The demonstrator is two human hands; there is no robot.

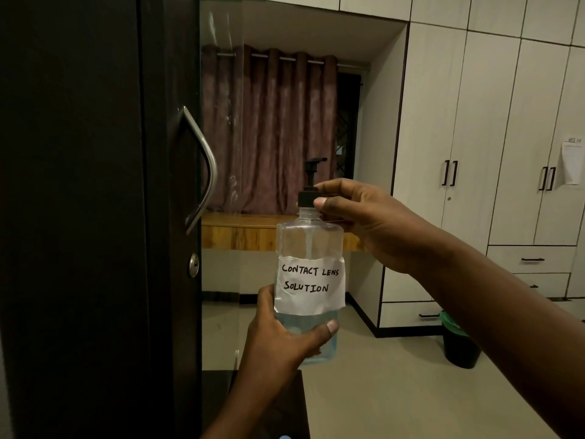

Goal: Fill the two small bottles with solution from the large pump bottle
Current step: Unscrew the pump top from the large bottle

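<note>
The large clear pump bottle [308, 242] is held upright in the air at the middle of the head view. It carries a white paper label reading "CONTACT LENS SOLUTION" and has pale blue liquid in its lower part. My left hand [285, 340] grips the bottle's base from the left. My right hand [364, 220] pinches the black pump collar [306, 198] at the neck with thumb and fingers. The black pump head [314, 163] sticks up above. The two small bottles are not in view.
A dark cabinet door [95, 185] with a curved metal handle [202, 169] fills the left. White wardrobes [490, 137] line the right wall. A dark bin with a green rim [459, 340] stands on the floor. A wooden counter [240, 229] and curtains [269, 128] are behind.
</note>
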